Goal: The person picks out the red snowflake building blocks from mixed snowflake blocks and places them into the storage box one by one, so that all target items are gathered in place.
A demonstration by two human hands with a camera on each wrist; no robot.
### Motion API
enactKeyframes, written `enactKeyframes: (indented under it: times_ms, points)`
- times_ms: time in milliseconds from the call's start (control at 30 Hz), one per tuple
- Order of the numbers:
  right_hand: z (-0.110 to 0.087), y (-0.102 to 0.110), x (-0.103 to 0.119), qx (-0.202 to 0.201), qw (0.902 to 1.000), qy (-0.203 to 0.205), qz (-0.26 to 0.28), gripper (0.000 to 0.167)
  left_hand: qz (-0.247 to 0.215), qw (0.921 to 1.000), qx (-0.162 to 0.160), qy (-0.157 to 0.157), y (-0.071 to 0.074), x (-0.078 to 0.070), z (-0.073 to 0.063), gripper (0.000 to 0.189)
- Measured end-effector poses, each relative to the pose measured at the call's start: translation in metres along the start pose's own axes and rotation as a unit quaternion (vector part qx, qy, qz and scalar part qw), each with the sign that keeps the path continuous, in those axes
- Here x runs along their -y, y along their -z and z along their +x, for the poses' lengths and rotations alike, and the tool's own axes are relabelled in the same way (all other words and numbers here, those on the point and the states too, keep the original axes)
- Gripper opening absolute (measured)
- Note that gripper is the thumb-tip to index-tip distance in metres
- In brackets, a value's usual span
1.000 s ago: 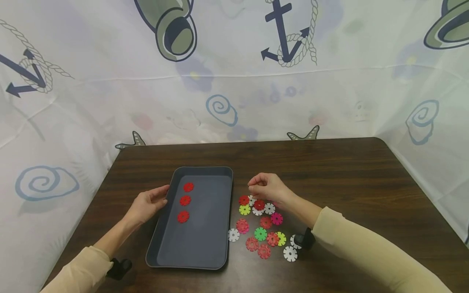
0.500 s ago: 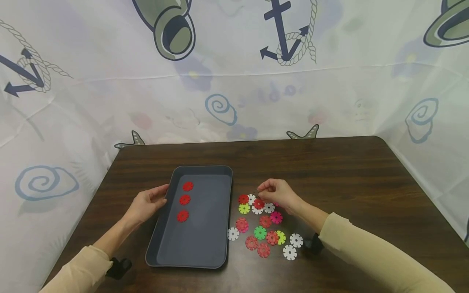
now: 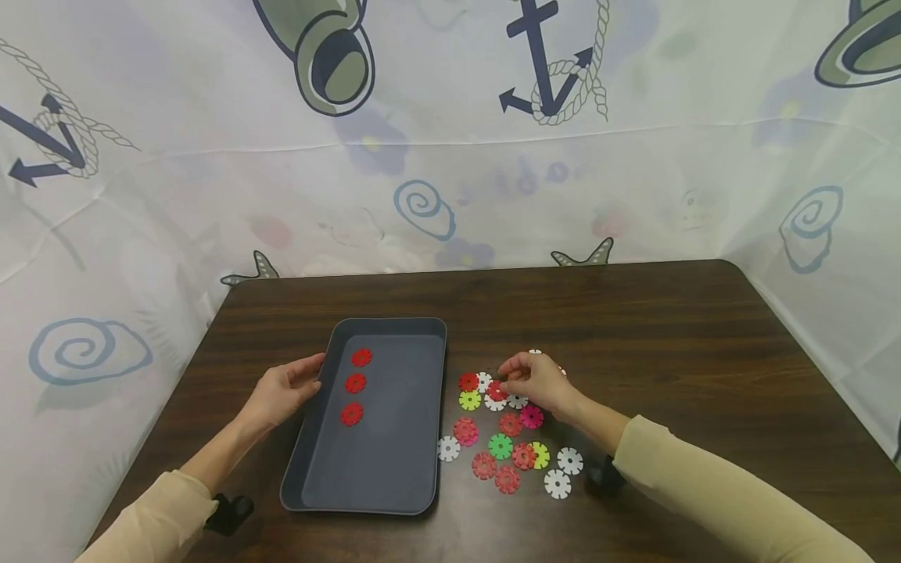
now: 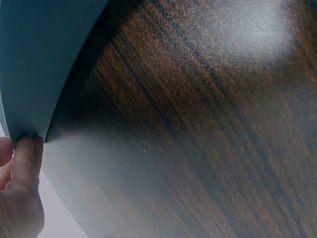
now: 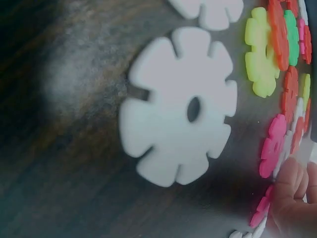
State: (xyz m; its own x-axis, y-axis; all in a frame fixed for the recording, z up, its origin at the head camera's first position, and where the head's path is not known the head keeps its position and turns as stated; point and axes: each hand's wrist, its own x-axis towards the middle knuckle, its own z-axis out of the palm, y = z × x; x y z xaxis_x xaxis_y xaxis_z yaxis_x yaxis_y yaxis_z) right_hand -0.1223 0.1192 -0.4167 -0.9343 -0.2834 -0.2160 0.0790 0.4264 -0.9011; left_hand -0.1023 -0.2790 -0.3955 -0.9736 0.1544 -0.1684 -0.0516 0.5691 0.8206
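A dark grey baking tray (image 3: 390,457) lies on the table with 3 red notched plastic discs (image 3: 355,383) in a column along its left side. My left hand (image 3: 281,397) touches the tray's left outer wall with nearly straight fingers, as the left wrist view also shows. My right hand (image 3: 540,383) is over the far side of a spread of notched discs, fingers bent. Its thumb and fingertips are right at a red disc (image 3: 496,391) lying over white ones; I cannot tell whether they pinch it.
Loose discs in several colours lie right of the tray, including a green disc (image 3: 500,446), a magenta disc (image 3: 531,416) and a white disc (image 3: 558,483). In the right wrist view a large white disc (image 5: 168,109) lies nearest. A printed curtain (image 3: 450,172) hangs behind the table.
My right hand has moved right and down toward the red disc at the far side of the spread. White disc edges now show behind it. My left hand and the tray stay put.
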Motion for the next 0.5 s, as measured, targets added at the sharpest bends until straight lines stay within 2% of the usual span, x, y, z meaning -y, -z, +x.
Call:
enactKeyframes:
  times_ms: [167, 400, 500]
  points:
    - [0.0000, -0.0028, -0.0027, 0.001, 0.9999, 0.011, -0.005, 0.024, 0.003, 1.0000, -0.001, 0.002, -0.0006, -0.0006, -0.0005, 0.051]
    - [0.0002, -0.0076, -0.0049, -0.008, 0.9965, 0.050, -0.066, 0.025, 0.002, 1.0000, -0.004, -0.001, -0.0006, 0.0001, -0.0001, 0.051]
    - [0.0004, -0.0102, -0.0051, -0.017, 0.9949, 0.053, -0.085, 0.025, 0.003, 1.0000, -0.005, -0.003, -0.0004, 0.0007, 0.0002, 0.050]
